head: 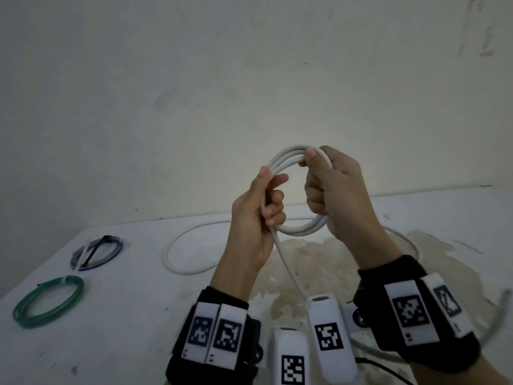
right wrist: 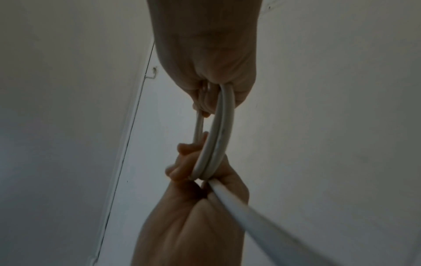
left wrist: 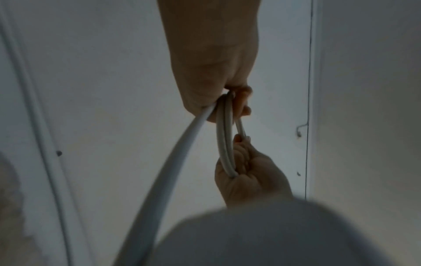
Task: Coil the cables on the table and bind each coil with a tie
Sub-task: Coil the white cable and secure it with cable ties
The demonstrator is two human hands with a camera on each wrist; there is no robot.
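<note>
Both hands hold a coil of white cable (head: 302,229) in the air above the table (head: 133,323). My left hand (head: 270,193) grips the coil's left side, with thumb and fingers curled round the strands. My right hand (head: 316,176) grips the upper right side, its thumb pressed on top. A loose tail (head: 288,269) drops from the left hand towards me. More of the white cable lies in a wide loop (head: 177,263) on the table. The left wrist view shows the coil (left wrist: 224,136) stretched between the left hand (left wrist: 218,100) and the right hand (left wrist: 248,172).
A blue coil (head: 109,252) bound with a black tie lies at the far left of the table. Nearer me lies a green coil (head: 47,301) with a pale tie. A brown stain (head: 327,254) marks the table beneath my hands. A bare wall stands behind.
</note>
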